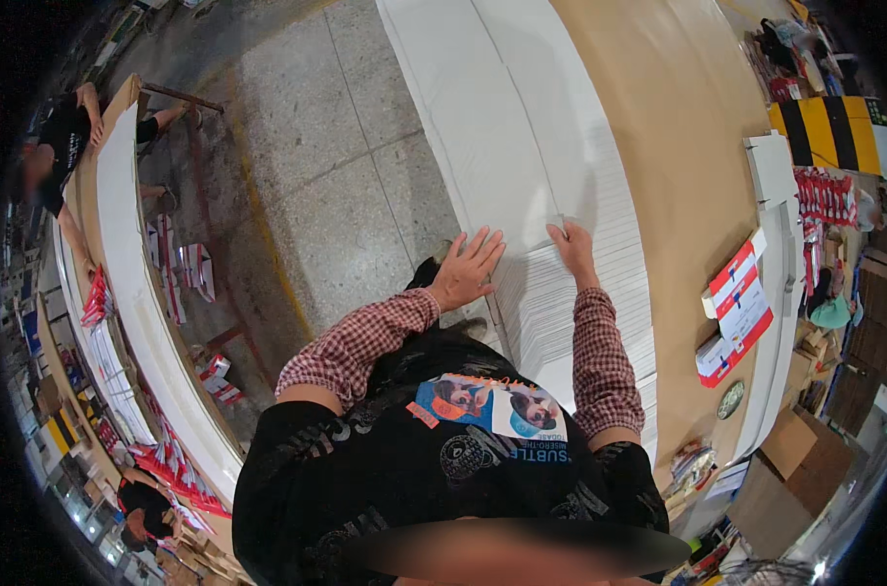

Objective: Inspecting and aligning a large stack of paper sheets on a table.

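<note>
A long row of overlapping white card sheets (561, 303) lies fanned along the table in front of me, the near edges forming close ridges. My left hand (466, 272) is open, fingers spread, at the left border of the sheets. My right hand (574, 252) has its fingers curled, thumb and forefinger pinched at the near edge of a large smooth white sheet (492, 107). That sheet stretches away to the far end of the table. Checked sleeve covers reach over both my forearms.
The brown tabletop (673, 146) runs along the right, with a red, white and blue printed carton piece (737, 313) at its far side. A round patterned object (730, 399) lies nearby. Left, beyond the concrete floor (336, 166), a person (67, 146) works at another bench (136, 264).
</note>
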{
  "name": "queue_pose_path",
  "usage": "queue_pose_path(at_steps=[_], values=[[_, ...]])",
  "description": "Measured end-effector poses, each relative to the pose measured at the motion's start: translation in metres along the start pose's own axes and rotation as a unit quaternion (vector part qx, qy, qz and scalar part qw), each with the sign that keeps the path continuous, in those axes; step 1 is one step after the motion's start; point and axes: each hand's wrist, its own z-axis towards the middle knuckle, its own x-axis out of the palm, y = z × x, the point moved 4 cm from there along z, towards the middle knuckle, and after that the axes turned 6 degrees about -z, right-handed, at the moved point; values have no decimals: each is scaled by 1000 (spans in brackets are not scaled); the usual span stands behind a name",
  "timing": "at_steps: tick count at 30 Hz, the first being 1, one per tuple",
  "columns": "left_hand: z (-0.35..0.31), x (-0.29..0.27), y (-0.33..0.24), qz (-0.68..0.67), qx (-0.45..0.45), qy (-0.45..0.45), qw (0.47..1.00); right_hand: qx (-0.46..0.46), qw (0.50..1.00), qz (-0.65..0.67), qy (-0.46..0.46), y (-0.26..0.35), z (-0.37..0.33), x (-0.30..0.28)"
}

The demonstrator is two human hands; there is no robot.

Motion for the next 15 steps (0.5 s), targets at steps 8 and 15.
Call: queue_pose_path(at_steps=[8, 15], values=[[3, -3, -3, -8, 9, -19, 1000, 51, 998, 26, -4, 5, -8, -3], [4, 2, -12, 25, 13, 6, 1000, -168, 974, -87, -127, 23, -30, -27]])
